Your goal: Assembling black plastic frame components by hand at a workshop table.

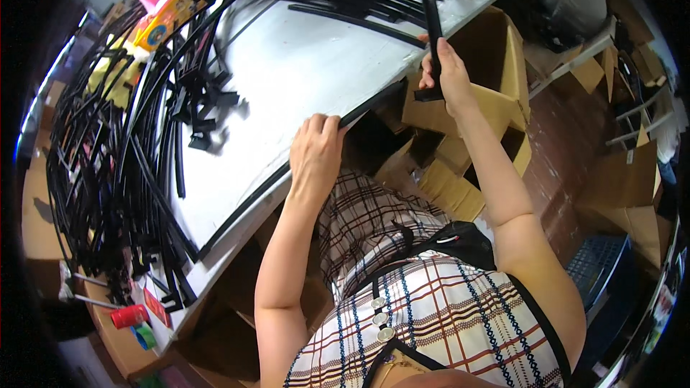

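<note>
My left hand is closed over a long black plastic strip that runs along the near edge of the white table. One end of this strip reaches down toward the table's lower left, and the other points toward my right hand. Farther right, my right hand is wrapped round a second black strip, raised and tilted, with a short angled piece at its lower end. The top of that strip passes out of view. Both hands are apart from each other.
A big heap of black strips covers the table's left side; more strips lie along the far side. A pink and yellow plastic item stands at the far left. An open cardboard box and a blue crate stand to the right.
</note>
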The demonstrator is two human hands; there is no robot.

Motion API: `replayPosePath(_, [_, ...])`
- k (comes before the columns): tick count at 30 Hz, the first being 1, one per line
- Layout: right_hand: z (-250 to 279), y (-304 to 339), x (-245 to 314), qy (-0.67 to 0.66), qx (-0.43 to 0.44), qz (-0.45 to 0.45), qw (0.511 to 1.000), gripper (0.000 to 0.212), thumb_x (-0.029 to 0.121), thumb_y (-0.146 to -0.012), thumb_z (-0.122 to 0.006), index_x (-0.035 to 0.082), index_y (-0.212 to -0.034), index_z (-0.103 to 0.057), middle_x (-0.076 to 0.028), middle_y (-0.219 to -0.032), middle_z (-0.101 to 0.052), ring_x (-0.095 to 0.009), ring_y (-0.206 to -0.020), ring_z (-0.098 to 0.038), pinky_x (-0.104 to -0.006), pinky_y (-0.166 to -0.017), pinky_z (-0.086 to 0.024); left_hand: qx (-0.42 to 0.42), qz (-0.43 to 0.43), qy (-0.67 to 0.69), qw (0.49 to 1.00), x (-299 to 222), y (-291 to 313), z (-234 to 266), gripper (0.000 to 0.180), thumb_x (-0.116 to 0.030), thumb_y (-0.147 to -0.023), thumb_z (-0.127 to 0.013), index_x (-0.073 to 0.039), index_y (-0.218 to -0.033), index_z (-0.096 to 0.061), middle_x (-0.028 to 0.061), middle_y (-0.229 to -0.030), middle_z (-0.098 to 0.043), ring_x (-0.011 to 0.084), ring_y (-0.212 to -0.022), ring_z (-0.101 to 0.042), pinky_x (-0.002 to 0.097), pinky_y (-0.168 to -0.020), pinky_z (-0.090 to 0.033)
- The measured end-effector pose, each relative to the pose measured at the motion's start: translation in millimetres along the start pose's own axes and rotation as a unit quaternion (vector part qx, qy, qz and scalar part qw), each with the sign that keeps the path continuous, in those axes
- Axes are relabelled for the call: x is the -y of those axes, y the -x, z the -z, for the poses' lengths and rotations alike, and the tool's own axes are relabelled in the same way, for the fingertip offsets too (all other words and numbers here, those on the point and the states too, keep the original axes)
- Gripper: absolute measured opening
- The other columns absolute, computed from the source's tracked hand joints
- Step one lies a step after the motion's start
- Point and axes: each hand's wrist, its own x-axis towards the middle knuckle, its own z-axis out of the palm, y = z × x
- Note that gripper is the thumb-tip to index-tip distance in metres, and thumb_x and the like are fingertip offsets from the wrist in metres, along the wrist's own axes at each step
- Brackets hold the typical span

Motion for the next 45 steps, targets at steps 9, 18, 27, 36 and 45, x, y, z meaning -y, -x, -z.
replayPosePath(9, [2,-3,20,-0.037,0.005,-0.052,0.998,0.046,0.042,-0.101,-0.036,0.003,-0.122,-0.050,0.002,-0.065,-0.043,-0.006,-0.049,-0.041,-0.0235,-0.056,-0.045,0.023,-0.025,0.062,0.998,-30,6,50,0.030,-0.010,-0.088,-0.061,-0.011,-0.118,-0.061,0.0102,-0.088,-0.063,0.0259,-0.076,-0.060,0.0356,-0.070,-0.049])
replayPosePath(18, [-9,-2,23,-0.073,0.022,-0.111,0.991,0.041,0.040,-0.101,-0.038,0.004,-0.117,-0.052,0.003,-0.064,-0.042,-0.004,-0.049,-0.036,-0.0214,-0.052,-0.039,0.027,-0.007,0.090,0.996,-21,14,52,0.037,-0.006,-0.084,-0.063,-0.015,-0.119,-0.062,0.0072,-0.088,-0.062,0.0231,-0.076,-0.059,0.0353,-0.066,-0.048])
replayPosePath(27, [-13,1,25,-0.011,-0.005,-0.213,0.977,0.035,0.037,-0.100,-0.041,0.007,-0.115,-0.053,0.004,-0.067,-0.043,-0.003,-0.054,-0.037,-0.0168,-0.047,-0.033,0.043,-0.046,0.071,0.996,-9,21,46,0.039,-0.004,-0.083,-0.063,-0.017,-0.121,-0.061,0.0084,-0.087,-0.062,0.0253,-0.075,-0.059,0.0358,-0.064,-0.048])
replayPosePath(36, [-27,-1,27,0.058,0.032,-0.244,0.967,0.033,0.034,-0.101,-0.039,0.007,-0.115,-0.052,0.005,-0.066,-0.040,-0.002,-0.053,-0.033,-0.0152,-0.044,-0.029,0.050,-0.037,0.077,0.995,-6,28,48,0.033,-0.008,-0.086,-0.062,-0.015,-0.118,-0.063,0.0088,-0.086,-0.062,0.0253,-0.072,-0.060,0.0350,-0.061,-0.048])
replayPosePath(45, [-29,-1,12,0.109,0.088,-0.249,0.958,0.035,0.037,-0.102,-0.036,0.008,-0.113,-0.051,0.007,-0.064,-0.037,-0.001,-0.052,-0.030,-0.0148,-0.044,-0.026,0.041,-0.042,0.050,0.997,-3,32,45,0.030,-0.011,-0.085,-0.064,-0.016,-0.114,-0.065,0.0071,-0.083,-0.061,0.0240,-0.069,-0.058,0.0342,-0.058,-0.045])
